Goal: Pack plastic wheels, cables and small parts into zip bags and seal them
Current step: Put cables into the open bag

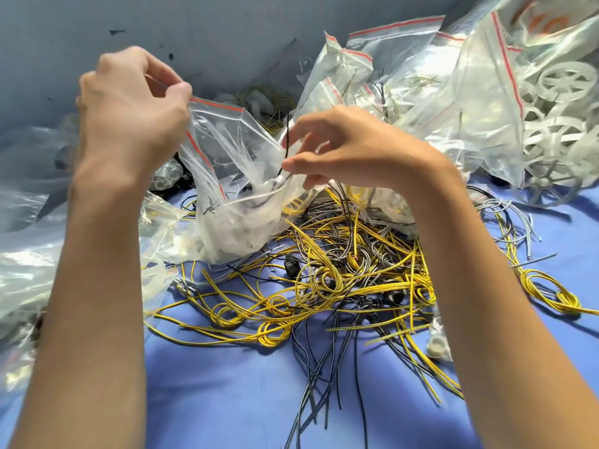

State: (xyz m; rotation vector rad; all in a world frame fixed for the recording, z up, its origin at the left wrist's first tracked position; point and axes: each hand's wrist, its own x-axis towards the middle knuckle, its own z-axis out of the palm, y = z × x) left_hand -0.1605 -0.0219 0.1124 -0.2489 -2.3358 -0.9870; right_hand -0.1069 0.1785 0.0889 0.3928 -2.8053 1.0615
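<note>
Bag is held open at its red-striped rim, pinched by the left hand, while a black cable, pinched in the right hand, is best fed straight down inside.

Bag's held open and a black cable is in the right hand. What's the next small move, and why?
Probably feed the black cable down into the bag. The left hand pinches the bag's red-striped rim up and open, and the right hand holds the cable at the mouth, its upper end poking above the opening. The bag is not sealed yet, so the cable should go fully in first.
</note>
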